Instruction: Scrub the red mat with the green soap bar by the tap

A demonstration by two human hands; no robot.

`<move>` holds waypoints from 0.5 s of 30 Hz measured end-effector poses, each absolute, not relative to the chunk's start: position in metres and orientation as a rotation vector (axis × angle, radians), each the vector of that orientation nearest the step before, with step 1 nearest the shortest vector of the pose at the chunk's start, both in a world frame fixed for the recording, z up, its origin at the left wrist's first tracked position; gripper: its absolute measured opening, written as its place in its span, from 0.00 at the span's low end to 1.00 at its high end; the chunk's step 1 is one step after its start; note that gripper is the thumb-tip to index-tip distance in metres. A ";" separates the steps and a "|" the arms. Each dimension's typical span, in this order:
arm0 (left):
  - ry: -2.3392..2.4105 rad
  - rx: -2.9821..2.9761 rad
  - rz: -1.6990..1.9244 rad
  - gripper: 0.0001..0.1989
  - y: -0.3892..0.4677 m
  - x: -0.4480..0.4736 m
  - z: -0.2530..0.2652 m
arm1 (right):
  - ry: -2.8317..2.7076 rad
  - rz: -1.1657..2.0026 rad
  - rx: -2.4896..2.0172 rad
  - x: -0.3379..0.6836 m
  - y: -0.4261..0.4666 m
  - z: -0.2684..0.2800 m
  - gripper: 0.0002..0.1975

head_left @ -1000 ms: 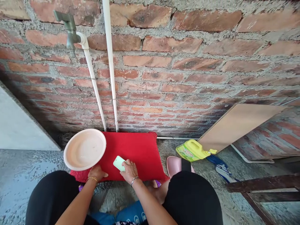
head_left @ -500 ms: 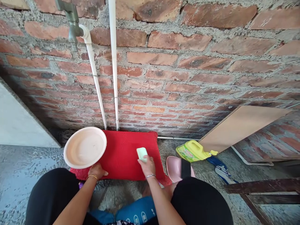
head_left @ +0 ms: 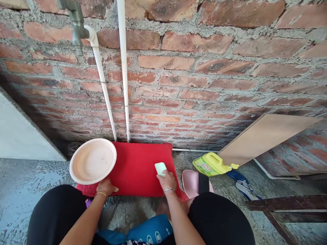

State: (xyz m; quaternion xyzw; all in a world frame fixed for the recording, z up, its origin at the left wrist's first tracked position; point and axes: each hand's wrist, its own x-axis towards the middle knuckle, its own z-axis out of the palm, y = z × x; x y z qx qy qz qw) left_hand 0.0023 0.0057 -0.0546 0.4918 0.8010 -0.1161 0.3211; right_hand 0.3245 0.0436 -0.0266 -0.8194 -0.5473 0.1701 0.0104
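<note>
A red cloth (head_left: 138, 166) with fringed, rough ends lies spread flat before me near the foot of the wall. My right hand (head_left: 167, 180) grips a pale green bar of soap (head_left: 160, 168) over the right part of the cloth. My left hand (head_left: 106, 186) is closed at the cloth's near edge, just below the basin, thumb pointing right; its other fingers are partly hidden. A pale pink basin (head_left: 92, 162) rests on the cloth's left end, tilted a little, with a small dark speck inside.
A yellow detergent jug (head_left: 212, 164) lies on its side at right. Beside the cloth is a pink slipper (head_left: 190, 182) with a black strap. Behind stand white pipes (head_left: 124, 85), a tap (head_left: 78, 30) and a leaning board (head_left: 265, 136). The floor (head_left: 38, 183) is wet at left.
My right hand has moved slightly to the right over the cloth with the soap. My left hand and the basin have stayed in place.
</note>
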 end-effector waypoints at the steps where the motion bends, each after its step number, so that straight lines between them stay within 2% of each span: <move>1: 2.099 1.282 -0.306 0.31 0.006 0.002 -0.054 | -1.576 0.518 -2.630 0.340 0.044 -0.025 0.16; 5: 2.074 1.270 -0.313 0.32 0.008 0.002 -0.049 | -1.409 0.508 -2.623 0.356 0.039 -0.030 0.16; 12: 2.073 1.303 -0.330 0.31 0.008 0.001 -0.051 | -2.169 0.726 -2.034 0.300 0.018 -0.050 0.12; 15: 2.077 1.318 -0.344 0.30 0.008 0.001 -0.051 | -1.901 0.693 -2.194 0.306 0.010 -0.055 0.12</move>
